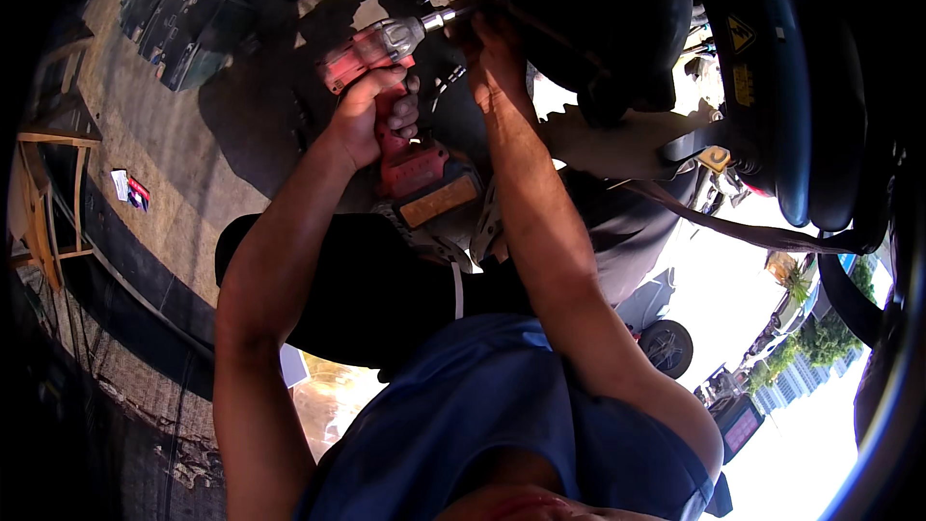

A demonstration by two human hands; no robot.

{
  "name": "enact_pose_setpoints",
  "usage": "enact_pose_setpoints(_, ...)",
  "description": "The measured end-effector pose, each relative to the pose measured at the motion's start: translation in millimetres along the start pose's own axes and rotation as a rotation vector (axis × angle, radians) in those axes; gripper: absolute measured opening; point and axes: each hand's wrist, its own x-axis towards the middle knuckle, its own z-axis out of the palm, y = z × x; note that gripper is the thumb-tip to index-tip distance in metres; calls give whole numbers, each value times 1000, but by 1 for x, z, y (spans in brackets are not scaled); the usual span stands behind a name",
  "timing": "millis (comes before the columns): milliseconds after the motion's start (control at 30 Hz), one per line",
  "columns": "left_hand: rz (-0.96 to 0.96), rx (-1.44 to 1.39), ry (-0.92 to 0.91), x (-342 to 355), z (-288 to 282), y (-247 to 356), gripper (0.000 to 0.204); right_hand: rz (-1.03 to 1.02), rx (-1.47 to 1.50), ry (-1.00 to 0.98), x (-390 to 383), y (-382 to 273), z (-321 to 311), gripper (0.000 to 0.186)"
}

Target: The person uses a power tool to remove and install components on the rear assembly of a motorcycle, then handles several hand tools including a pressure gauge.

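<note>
My left hand (378, 114) is wrapped round the handle of a red cordless impact wrench (359, 60). Its battery (429, 198) hangs at the lower end of the grip, with a worn orange-brown label. A shiny socket (439, 19) on its nose points right, toward a dark machine part (603, 14). Just beyond the socket's tip is my right hand (497, 63), its fingers curled in against the dark part. Deep shadow covers those fingertips, so what they grip cannot be made out.
Black tool cases (183, 24) stand on the floor at the far left. A small red and white packet (130, 190) lies nearer, beside a wooden frame (58, 203). A dark strap (733, 232) and a blue-black curved panel (772, 87) hang on the right. A wheel (666, 347) shows behind.
</note>
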Motion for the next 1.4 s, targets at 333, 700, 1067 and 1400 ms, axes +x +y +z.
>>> enact_pose_setpoints(333, 45, 32, 83, -5, 10, -4, 38, -3, 27, -17, -2, -6, 9, 31)
enact_pose_setpoints(700, 93, 74, 196, -11, 15, 4, 37, 274, -34, 64, -18, -20, 45, 34)
enact_pose_setpoints(1067, 60, 100, 136, -2, 11, 7, 37, 269, -22, 107, -12, -13, 41, 32)
enact_pose_setpoints(1400, -3, 17, 33, 2, 5, 19, 32, 246, -43, 46, -13, -17, 38, 36)
